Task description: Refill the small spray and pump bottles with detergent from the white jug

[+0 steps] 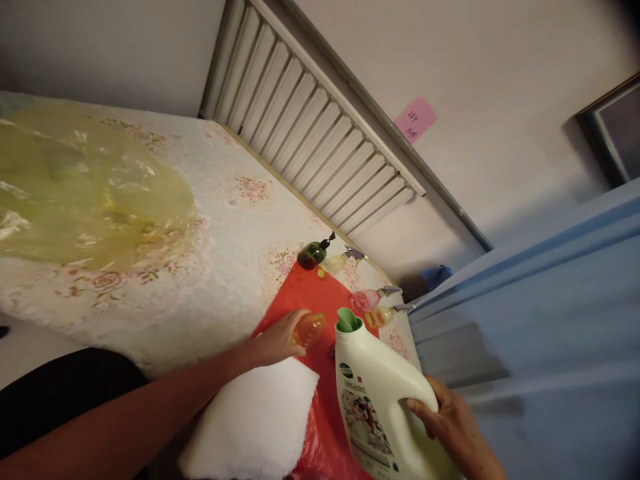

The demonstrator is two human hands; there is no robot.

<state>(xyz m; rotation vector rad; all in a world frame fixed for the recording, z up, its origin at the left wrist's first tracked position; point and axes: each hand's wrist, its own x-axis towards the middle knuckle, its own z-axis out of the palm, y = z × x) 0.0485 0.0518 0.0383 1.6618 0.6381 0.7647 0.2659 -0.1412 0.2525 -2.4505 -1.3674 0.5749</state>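
Note:
My left hand (283, 341) is wrapped round a small clear bottle (309, 329) of orange-yellow liquid, its neck open and pointing right. On the right, my right hand (445, 417) grips the handle of a large pale-green detergent jug (373, 400). The jug's green pouring spout (348, 320) is uncapped and close to the small bottle's mouth, a short gap apart. Both are over a red sheet (320, 293) on the table. A small yellow-green cap (321, 273) lies on that sheet. A white folded cloth or paper stack (260, 423) is below my left wrist.
Toward the wall stand a dark green pump bottle (313, 255) and spray bottles, one pink (364, 300), one yellow (379, 317). A yellow plastic bag (90, 187) covers the table's left side. Beyond are a radiator (320, 127) and a blue curtain (540, 333).

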